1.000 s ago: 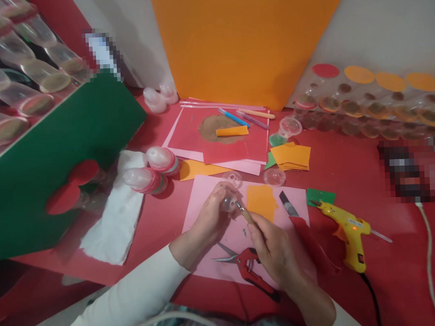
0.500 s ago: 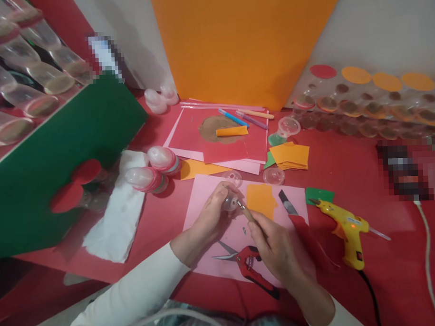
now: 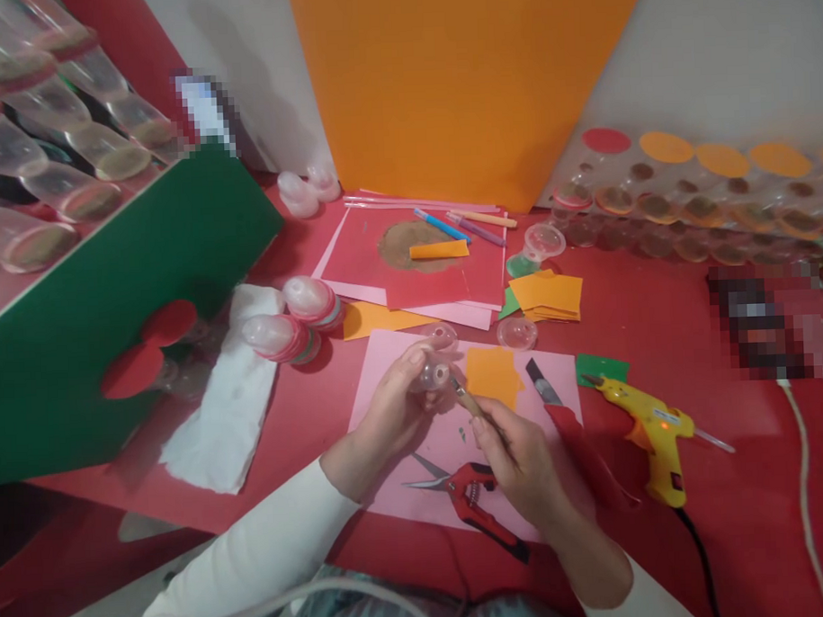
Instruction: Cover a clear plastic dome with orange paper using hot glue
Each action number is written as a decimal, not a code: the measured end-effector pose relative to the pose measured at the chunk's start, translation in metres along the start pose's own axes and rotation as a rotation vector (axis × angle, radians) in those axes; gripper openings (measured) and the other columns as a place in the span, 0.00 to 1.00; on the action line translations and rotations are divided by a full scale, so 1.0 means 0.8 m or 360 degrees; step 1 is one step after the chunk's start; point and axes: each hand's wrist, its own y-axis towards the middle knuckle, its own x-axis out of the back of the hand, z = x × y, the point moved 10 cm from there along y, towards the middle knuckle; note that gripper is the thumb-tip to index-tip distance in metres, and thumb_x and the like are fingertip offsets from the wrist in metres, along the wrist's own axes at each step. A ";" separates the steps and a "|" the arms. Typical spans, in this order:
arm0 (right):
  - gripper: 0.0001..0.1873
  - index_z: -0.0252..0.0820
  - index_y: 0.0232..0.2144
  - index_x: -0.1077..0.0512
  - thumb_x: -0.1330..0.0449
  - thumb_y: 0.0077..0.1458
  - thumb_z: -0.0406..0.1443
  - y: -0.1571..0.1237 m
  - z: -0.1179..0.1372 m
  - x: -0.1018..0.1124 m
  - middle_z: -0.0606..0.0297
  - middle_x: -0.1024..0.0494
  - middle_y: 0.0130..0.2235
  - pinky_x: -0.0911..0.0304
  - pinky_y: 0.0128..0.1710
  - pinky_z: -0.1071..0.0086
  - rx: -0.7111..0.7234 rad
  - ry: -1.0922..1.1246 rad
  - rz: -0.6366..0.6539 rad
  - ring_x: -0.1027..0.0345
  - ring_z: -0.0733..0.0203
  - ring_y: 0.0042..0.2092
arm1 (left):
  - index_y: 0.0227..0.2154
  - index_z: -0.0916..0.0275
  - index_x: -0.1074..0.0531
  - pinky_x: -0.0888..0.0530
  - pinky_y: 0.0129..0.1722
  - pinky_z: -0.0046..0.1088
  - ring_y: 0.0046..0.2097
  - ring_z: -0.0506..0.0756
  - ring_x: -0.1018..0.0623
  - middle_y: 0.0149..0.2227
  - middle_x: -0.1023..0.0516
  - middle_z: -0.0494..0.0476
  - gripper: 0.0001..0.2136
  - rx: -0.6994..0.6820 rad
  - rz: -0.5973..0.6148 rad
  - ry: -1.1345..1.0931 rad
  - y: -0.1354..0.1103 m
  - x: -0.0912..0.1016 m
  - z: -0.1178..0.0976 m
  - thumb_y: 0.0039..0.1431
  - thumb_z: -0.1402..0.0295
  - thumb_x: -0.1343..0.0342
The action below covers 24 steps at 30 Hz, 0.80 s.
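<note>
My left hand [image 3: 393,392] is closed round a small clear plastic piece [image 3: 428,377] with a round hole in its end facing right. In my right hand [image 3: 521,447] is a thin wooden-handled tool with a metal tip [image 3: 472,404]; its exact kind is unclear. The tip points at the holed end, just right of it. Below my hands, red-handled pruning shears [image 3: 468,497] lie with blades apart on a pink sheet [image 3: 391,489]. Past my hands are two clear plastic lids [image 3: 518,334], an orange paper piece [image 3: 491,378] and a dark blade [image 3: 544,381].
A yellow glue gun [image 3: 659,426] with a lit orange light lies right, its cord trailing forward. Left are a white cloth [image 3: 220,432], capped containers [image 3: 278,338] and a green box [image 3: 179,227]. Markers [image 3: 442,225] and orange cards [image 3: 550,295] lie behind. Clear bottles [image 3: 657,201] line the back right.
The clear plastic piece has turned slightly, so its hole shows more fully. The tool's tip has drawn a little away from the hole to the right. The camera view has shifted slightly.
</note>
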 end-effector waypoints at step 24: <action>0.17 0.41 0.46 0.21 0.50 0.68 0.34 -0.003 0.005 -0.001 0.63 0.15 0.32 0.31 0.29 0.73 0.0089 -0.0155 -0.0068 0.23 0.60 0.29 | 0.32 0.63 0.26 0.42 0.22 0.21 0.22 0.45 0.37 0.26 0.25 0.48 0.15 0.0009 0.0005 -0.0025 0.004 -0.002 0.007 0.49 0.60 0.28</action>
